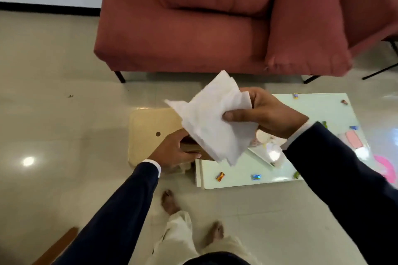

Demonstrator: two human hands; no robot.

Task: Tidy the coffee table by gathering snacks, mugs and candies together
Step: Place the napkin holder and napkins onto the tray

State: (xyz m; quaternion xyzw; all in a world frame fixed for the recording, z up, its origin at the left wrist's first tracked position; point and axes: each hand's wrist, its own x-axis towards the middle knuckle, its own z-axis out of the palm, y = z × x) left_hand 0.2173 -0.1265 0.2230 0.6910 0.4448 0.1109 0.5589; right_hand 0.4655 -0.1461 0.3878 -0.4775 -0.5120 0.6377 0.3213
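Observation:
My right hand (267, 112) pinches a white paper tissue (213, 122) and holds it up over the left end of the glossy white coffee table (237, 173). My left hand (175, 151) grips a brown box (189, 146), mostly hidden behind the tissue, at the table's left edge. Wrapped candies lie scattered on the table: an orange one (220, 176), a blue one (256, 176), a green one (296, 175), and others at the far side (295, 95). A pale mug (263, 136) is partly hidden under my right wrist. A pink packet (354, 139) lies at the right.
A beige stool (148, 131) with a round hole stands just left of the table. A red sofa (193, 28) with cushions fills the far side. A pink object (385, 166) sits at the right edge. My bare feet (170, 201) stand on the tiled floor.

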